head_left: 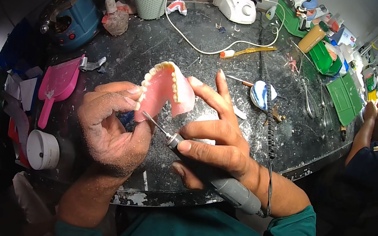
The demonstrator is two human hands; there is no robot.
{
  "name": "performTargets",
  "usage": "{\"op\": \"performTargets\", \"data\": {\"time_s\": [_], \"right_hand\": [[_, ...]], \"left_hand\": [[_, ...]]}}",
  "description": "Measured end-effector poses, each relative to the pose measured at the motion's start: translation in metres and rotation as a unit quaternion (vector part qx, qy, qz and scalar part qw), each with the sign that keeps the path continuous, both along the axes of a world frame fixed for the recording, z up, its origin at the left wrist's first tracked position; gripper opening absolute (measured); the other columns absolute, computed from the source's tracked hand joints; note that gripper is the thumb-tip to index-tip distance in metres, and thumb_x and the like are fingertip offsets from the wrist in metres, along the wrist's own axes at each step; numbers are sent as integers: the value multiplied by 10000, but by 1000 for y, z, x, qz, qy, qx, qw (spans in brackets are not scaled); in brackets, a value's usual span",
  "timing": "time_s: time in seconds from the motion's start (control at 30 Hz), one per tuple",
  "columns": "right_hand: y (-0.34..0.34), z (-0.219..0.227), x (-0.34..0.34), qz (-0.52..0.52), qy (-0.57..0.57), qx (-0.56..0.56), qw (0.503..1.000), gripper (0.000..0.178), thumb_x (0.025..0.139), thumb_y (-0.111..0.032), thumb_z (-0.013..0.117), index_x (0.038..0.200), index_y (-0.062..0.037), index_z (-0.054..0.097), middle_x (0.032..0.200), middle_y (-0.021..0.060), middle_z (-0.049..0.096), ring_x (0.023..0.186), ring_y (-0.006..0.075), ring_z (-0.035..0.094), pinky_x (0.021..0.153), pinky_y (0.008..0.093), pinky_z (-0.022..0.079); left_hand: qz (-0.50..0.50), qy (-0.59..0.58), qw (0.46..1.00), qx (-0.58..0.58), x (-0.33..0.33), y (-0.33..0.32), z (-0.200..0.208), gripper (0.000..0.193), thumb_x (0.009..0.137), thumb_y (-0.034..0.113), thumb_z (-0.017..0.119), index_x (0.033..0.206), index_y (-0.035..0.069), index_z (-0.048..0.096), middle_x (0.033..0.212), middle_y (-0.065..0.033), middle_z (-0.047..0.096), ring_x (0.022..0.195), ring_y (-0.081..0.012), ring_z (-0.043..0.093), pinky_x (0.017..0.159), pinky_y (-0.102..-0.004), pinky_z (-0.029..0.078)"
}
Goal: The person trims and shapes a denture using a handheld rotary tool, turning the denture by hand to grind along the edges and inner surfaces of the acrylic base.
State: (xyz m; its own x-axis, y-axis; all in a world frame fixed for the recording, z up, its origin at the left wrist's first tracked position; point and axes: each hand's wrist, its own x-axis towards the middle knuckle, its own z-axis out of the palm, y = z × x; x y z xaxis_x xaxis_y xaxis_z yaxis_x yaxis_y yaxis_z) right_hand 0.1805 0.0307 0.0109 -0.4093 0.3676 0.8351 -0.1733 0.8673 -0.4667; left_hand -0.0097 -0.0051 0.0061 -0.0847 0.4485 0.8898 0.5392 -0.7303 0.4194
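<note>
A pink denture [158, 85] with a row of cream teeth is held up over the dark bench. My left hand [117, 124], dusted with pale powder, grips its left side between thumb and fingers. In my right hand [222, 140] is a grey dental handpiece [236, 193], closed in the fingers and palm. Its thin metal bur [152, 120] points up and left near the denture's lower left end; I cannot tell whether it touches. The right index fingertip rests by the denture's right edge. A black coiled cord [269, 139] runs past the right wrist.
A pink dustpan [60, 81] and a round white container [43, 150] lie at left. Behind stand a blue machine [74, 20], a pale green basket [148, 2] and a white control box [234, 8]. A yellow-handled brush [248, 51] and green trays [346, 97] are at right. Another person [371, 140] sits far right.
</note>
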Motion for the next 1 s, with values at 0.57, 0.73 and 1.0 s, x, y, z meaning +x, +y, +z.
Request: {"op": "performTargets", "data": {"time_s": [0.57,0.73,1.0], "right_hand": [[24,-11,-8,-67,120,12,990,503,747,64,809,1183,-28,576,1058,136,705,961,270,714,839,371,571],[30,-11,-2,-86,137,49,986,498,720,66,823,1156,-27,602,1075,119,708,969,269,707,832,351,569],[30,-15,-3,-69,144,20,987,492,721,33,826,1161,-23,615,1065,132,711,936,280,722,796,347,587]], "left_hand": [[26,50,998,19,-3,2,2,518,711,-133,750,1118,49,486,1065,-111,552,941,-215,594,868,-329,519],[-110,-106,982,-106,8,5,-12,405,797,-105,716,1115,22,500,1066,-105,556,991,-200,594,930,-334,506],[-243,-250,911,-222,22,5,-16,401,839,-61,731,1164,9,507,1128,-122,591,1123,-199,599,987,-324,496]]}}
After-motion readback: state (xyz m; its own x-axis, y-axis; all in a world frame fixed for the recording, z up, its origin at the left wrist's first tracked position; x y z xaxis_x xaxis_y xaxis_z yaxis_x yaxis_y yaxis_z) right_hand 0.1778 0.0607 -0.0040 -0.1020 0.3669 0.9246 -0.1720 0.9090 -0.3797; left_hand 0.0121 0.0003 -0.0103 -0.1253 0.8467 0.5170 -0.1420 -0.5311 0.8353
